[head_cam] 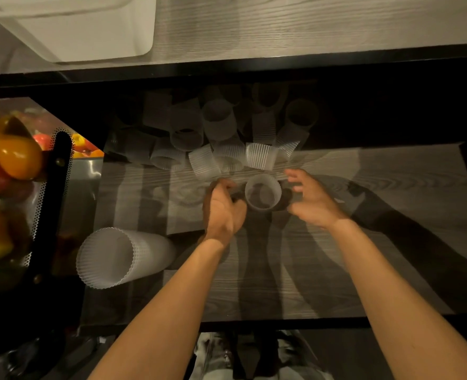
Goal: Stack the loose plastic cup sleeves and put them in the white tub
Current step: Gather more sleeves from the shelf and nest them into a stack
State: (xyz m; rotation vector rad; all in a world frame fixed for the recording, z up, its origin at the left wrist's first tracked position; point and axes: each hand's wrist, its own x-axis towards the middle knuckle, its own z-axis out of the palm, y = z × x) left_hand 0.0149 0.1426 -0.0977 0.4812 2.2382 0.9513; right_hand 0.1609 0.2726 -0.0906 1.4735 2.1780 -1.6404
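While your left hand (222, 208) curls loosely, empty, your open right hand (313, 200) flanks an upright sleeve (263, 193) on the worktop (391, 256).

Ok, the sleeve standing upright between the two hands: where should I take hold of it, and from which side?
Take the upright sleeve by its ribbed outer wall, from the two sides where the left hand and right hand flank it. Its open mouth faces up and the wall looks thin, so a light grip probably avoids crushing it.
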